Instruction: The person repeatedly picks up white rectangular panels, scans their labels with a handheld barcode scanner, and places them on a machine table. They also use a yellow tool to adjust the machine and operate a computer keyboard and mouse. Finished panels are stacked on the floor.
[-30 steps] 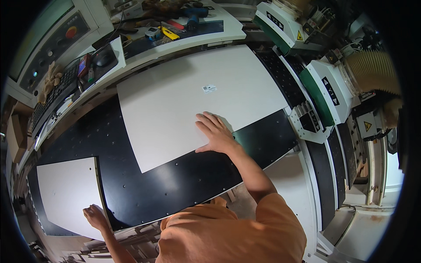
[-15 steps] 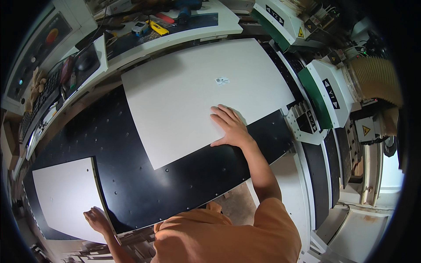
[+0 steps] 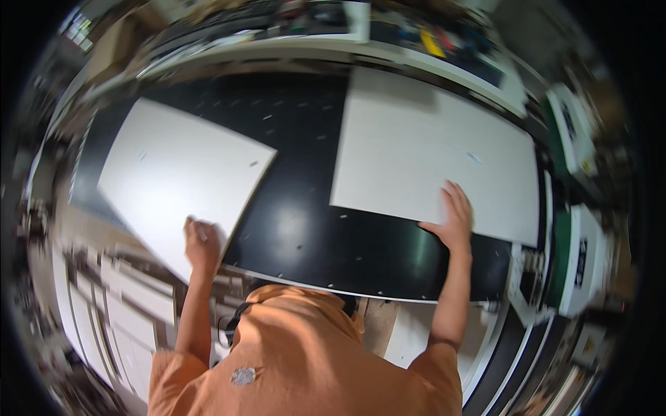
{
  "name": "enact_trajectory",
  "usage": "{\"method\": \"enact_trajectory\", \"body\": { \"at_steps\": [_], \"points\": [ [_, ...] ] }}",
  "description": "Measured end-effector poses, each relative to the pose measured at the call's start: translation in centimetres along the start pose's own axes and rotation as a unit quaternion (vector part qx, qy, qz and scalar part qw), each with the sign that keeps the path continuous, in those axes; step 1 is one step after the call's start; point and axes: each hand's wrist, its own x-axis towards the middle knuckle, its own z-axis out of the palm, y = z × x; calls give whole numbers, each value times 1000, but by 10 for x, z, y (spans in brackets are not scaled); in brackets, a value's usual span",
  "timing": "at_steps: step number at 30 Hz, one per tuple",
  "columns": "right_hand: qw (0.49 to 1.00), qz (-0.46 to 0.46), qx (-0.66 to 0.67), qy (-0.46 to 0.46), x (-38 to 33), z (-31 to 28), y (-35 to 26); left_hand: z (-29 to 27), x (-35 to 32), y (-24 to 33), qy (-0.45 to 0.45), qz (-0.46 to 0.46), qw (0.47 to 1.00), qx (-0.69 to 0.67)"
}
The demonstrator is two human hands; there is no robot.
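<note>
A white panel [image 3: 166, 159] lies at an angle on the left part of the black tabletop [image 3: 291, 243], its near corner reaching past the front edge. My left hand [image 3: 201, 244] rests over this panel's near part with fingers curled in; something small and pale may be between them, but blur hides it. To the right lies a larger white panel [image 3: 409, 145] with a small label [image 3: 474, 158]. My right hand [image 3: 454, 216] is spread at its near edge, thumb out to the left, fingers stretched over the panel.
Green-and-white machine heads [image 3: 581, 260] stand at the right. Behind the table, a white-edged shelf carries a yellow tool [image 3: 431, 43] and other blurred tools. Several pale boards [image 3: 128, 312] stand or lie at the lower left, below the table edge.
My view has swung to the left, so both panels appear farther right and the left panel shows more fully. The left panel now looks more slanted. My right hand stays at the larger panel's near edge.
</note>
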Motion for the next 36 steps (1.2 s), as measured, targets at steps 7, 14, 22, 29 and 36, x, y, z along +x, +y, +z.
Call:
{"method": "enact_trajectory", "body": {
  "at_steps": [7, 14, 22, 29, 36],
  "points": [
    [999, 10, -30, -44, 0, 4, -8, -95, -94, -65, -35, -321, 945, 51],
    [986, 16, -54, -156, 33, 14, -93, -66, -126, -37, -63, -513, 701, -491],
    [925, 12, 280, -258, 34, 14, -298, -180, -256, -61, -79, -520, 694, -492],
    [758, 202, 469, -406, -152, 26, -372, -334, -429, -66, -78, -444, 728, -516],
    [751, 127, 507, -402, -372, 27, -400, -454, -626, -53, -28, -463, 755, -464]
  ]
}}
